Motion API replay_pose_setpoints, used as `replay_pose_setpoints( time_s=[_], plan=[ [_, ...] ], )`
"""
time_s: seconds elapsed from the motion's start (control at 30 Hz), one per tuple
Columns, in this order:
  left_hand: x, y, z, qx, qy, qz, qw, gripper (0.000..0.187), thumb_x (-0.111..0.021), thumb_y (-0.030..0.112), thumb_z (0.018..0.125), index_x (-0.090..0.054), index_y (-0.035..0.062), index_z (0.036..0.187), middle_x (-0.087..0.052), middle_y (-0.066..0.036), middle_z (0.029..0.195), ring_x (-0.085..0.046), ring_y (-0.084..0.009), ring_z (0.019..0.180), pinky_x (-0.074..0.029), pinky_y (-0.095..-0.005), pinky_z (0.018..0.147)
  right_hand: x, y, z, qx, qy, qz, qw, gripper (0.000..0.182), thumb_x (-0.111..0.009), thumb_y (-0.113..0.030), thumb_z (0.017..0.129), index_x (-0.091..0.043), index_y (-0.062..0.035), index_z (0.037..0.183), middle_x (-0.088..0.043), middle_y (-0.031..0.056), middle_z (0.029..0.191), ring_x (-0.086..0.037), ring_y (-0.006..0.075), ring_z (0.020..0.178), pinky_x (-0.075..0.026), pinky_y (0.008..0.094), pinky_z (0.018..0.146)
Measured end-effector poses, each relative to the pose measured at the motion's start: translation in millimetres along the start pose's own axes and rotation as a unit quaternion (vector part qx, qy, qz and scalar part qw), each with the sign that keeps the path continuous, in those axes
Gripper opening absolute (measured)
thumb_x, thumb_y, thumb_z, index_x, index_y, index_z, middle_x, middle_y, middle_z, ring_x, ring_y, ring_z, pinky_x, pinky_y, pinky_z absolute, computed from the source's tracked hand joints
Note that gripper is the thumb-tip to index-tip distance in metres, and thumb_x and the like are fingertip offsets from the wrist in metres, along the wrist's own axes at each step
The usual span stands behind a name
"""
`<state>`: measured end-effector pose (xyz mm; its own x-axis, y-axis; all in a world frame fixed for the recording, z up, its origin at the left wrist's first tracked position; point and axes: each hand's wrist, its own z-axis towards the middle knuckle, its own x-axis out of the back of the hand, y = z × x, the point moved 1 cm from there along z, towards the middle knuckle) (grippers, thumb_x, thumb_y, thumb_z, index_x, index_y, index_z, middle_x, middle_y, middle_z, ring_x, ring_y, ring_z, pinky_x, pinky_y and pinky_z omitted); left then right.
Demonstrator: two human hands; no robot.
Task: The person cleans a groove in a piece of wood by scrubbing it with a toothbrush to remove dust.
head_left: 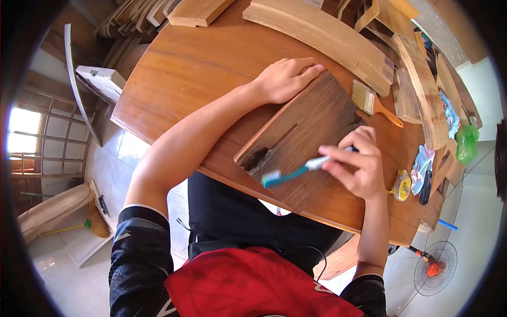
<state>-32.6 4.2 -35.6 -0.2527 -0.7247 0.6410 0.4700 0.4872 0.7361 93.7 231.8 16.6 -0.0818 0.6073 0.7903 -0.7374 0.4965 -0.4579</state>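
A dark brown wooden board (301, 137) lies tilted across the table in front of me, its lower corner jutting past the near edge. Dark, rough hollows mark its lower left end and right edge. My left hand (288, 79) grips the board's upper left edge, thumb along the top corner. Between the fingers of my right hand (359, 164) is a teal and white toothbrush (296, 173), slightly blurred. Its bristles hover close over the hollow at the board's lower left. Just beyond the board's right corner rests a flat paintbrush (369, 100) with an orange handle.
The brown wooden table (185, 74) carries a long thick plank (322, 37) at the back and more timber (420, 90) on the right. A yellow tape measure (402, 185) sits near the right edge, by a crumpled cloth (421, 169). A fan (435, 268) stands at lower right.
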Motion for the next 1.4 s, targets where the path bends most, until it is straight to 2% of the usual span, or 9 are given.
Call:
replay_pose_setpoints(
  time_s=[0.53, 0.73, 0.83, 0.97, 1.03, 1.1, 1.23, 1.37, 1.4],
  plan=[
    [-3.9, -4.3, 1.4, 0.01, 0.027, -0.023, 0.999, 0.049, -0.039, 0.046, 0.105, -0.066, 0.0081, 0.119, -0.07, -0.023, 0.109, -0.063, -0.0426, 0.108, -0.047, -0.0512, 0.096, -3.3, -3.7, 1.6, -0.011, 0.005, -0.007, 1.0, 0.022, -0.085, -0.027, 0.075, -0.082, -0.0163, 0.094, -0.064, -0.0025, 0.075, -0.056, 0.0181, 0.075, -0.037, 0.0374, 0.084],
    [-3.2, -7.9, 0.7, -0.01, -0.037, 0.057, 0.998, 0.041, -0.035, 0.027, 0.109, -0.053, 0.0059, 0.14, -0.055, -0.019, 0.14, -0.055, -0.0391, 0.122, -0.045, -0.0445, 0.105, 3.0, 4.5, -3.8, -0.082, 0.07, -0.093, 0.99, 0.022, -0.086, -0.028, 0.076, -0.082, -0.018, 0.096, -0.065, -0.0033, 0.076, -0.056, 0.0167, 0.077, -0.036, 0.0375, 0.085],
    [-1.0, -2.0, 0.1, 0.007, -0.037, 0.05, 0.998, 0.041, -0.035, 0.026, 0.109, -0.052, 0.0067, 0.141, -0.055, -0.019, 0.14, -0.055, -0.0396, 0.123, -0.043, -0.0439, 0.107, 0.5, -12.7, 4.0, 0.004, -0.058, -0.026, 0.998, 0.022, -0.085, -0.029, 0.076, -0.082, -0.0191, 0.095, -0.064, -0.0034, 0.077, -0.056, 0.0151, 0.077, -0.035, 0.037, 0.086],
    [-2.6, -6.9, -0.8, -0.007, -0.027, 0.059, 0.998, 0.041, -0.036, 0.027, 0.109, -0.052, 0.0068, 0.141, -0.055, -0.019, 0.14, -0.055, -0.039, 0.123, -0.043, -0.0441, 0.107, 8.4, 9.5, -6.1, -0.121, 0.085, -0.127, 0.981, 0.02, -0.085, -0.028, 0.076, -0.081, -0.0167, 0.093, -0.066, -0.0033, 0.078, -0.057, 0.0171, 0.077, -0.035, 0.0355, 0.085],
    [-2.3, -5.0, -1.0, 0.003, -0.034, 0.06, 0.998, 0.041, -0.035, 0.027, 0.109, -0.052, 0.0068, 0.141, -0.054, -0.019, 0.142, -0.056, -0.039, 0.123, -0.044, -0.044, 0.107, 11.1, 1.6, -2.4, -0.033, 0.03, -0.069, 0.997, 0.02, -0.085, -0.029, 0.076, -0.081, -0.0175, 0.091, -0.064, -0.0024, 0.075, -0.056, 0.0174, 0.075, -0.034, 0.0353, 0.085],
    [-1.3, -5.7, 1.8, -0.021, -0.021, 0.053, 0.998, 0.042, -0.036, 0.03, 0.109, -0.054, 0.005, 0.138, -0.057, -0.02, 0.137, -0.057, -0.039, 0.121, -0.045, -0.0443, 0.104, 9.0, -5.9, -0.1, -0.017, -0.069, -0.014, 0.997, 0.019, -0.085, -0.029, 0.075, -0.081, -0.0188, 0.091, -0.064, -0.0024, 0.075, -0.055, 0.0164, 0.075, -0.034, 0.0359, 0.086],
    [4.0, 7.5, -2.1, 0.045, -0.023, 0.0, 0.999, 0.044, -0.039, 0.034, 0.108, -0.058, 0.0012, 0.131, -0.064, -0.022, 0.123, -0.059, -0.0396, 0.115, -0.046, -0.0455, 0.098, 13.8, 11.0, -5.5, -0.136, 0.089, -0.118, 0.98, 0.017, -0.083, -0.023, 0.08, -0.08, -0.0124, 0.093, -0.069, -0.0009, 0.078, -0.058, 0.0172, 0.077, -0.036, 0.0348, 0.084],
    [-2.5, -3.0, 1.5, 0.0, 0.01, 0.004, 1.0, 0.045, -0.04, 0.036, 0.108, -0.06, -0.0001, 0.127, -0.066, -0.023, 0.116, -0.06, -0.04, 0.111, -0.046, -0.0459, 0.096, 5.1, 4.9, -3.5, -0.045, -0.019, -0.015, 0.999, 0.02, -0.083, -0.015, 0.081, -0.08, -0.0104, 0.1, -0.071, 0.0018, 0.08, -0.058, 0.0156, 0.071, -0.043, 0.0313, 0.073],
    [-1.5, -3.0, 1.5, 0.002, 0.007, -0.001, 1.0, 0.045, -0.04, 0.036, 0.108, -0.06, 0.0002, 0.128, -0.066, -0.022, 0.116, -0.06, -0.0401, 0.111, -0.045, -0.0458, 0.096, 5.2, 3.6, -4.7, -0.089, 0.001, 0.022, 0.996, 0.021, -0.083, -0.014, 0.081, -0.08, -0.01, 0.102, -0.071, 0.0024, 0.08, -0.058, 0.0147, 0.069, -0.043, 0.0306, 0.069]
  ],
)
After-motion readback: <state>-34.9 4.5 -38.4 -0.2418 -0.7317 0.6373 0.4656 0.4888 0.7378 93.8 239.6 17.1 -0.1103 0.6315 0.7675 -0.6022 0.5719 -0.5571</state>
